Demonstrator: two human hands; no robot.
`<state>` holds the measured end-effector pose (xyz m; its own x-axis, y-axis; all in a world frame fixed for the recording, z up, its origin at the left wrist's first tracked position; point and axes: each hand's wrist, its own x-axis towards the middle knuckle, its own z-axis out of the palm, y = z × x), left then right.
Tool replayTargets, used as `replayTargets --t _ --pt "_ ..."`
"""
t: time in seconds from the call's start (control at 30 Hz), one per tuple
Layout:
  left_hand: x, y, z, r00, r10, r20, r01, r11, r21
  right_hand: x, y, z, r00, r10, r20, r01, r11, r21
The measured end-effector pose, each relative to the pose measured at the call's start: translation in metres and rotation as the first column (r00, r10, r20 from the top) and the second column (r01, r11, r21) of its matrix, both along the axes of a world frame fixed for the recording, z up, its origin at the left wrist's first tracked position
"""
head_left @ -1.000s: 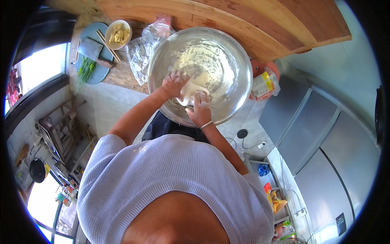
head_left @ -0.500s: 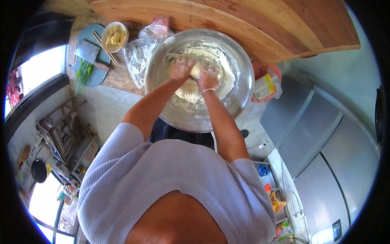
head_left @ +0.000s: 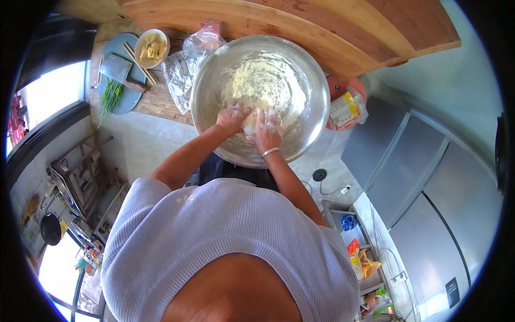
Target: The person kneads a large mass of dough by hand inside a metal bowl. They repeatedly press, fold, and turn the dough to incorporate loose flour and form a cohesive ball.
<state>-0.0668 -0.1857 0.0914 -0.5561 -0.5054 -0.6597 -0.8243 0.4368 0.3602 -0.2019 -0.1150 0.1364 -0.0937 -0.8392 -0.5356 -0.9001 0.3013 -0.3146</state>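
A wide steel basin [head_left: 314, 107] in front of me holds a pale lump of dough [head_left: 250, 123], with loose flour [head_left: 263, 75] spread over the bottom beyond it. My left hand [head_left: 233, 118] grips the dough's left side, its floury fingers curled against it. From the right, my right hand [head_left: 266, 130] clasps the lump, fingers bent over its top and a light bangle [head_left: 271, 152] at the wrist. Both hands are at the near side of the basin. The dough's underside is hidden.
Left on the wooden table [head_left: 161, 102] are a bowl of yellowish pieces [head_left: 153, 48], chopsticks [head_left: 140, 65], and a blue-grey board [head_left: 127, 104] with a cleaver [head_left: 115, 67] and green stalks [head_left: 111, 96]. A plastic bag [head_left: 179, 75] lies beside the basin; a red stool [head_left: 338, 88] stands right.
Both hands and the dough have come nearer to me, from the basin's middle to its near side. More of the floury bottom shows beyond them.
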Motion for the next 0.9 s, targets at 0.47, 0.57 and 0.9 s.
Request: replayTargets --t 0.47,0.57,0.9 --pt "-0.017 -0.056 -0.051 0.987 0.076 -0.142 -0.129 0.902 -0.413 -0.028 -0.069 -0.098 0.994 -0.067 -0.087 0.065 0.998 -0.021" --pt "-0.017 -0.059 -0.046 0.982 0.121 -0.144 -0.146 0.975 -0.170 -0.035 -0.070 -0.093 1.000 -0.030 0.009 0.030 0.999 0.021" --pt "0.002 0.019 -0.003 0.946 -0.291 0.141 0.300 0.953 -0.048 0.002 0.050 -0.020 0.991 0.122 0.062 -0.110 0.980 -0.168"
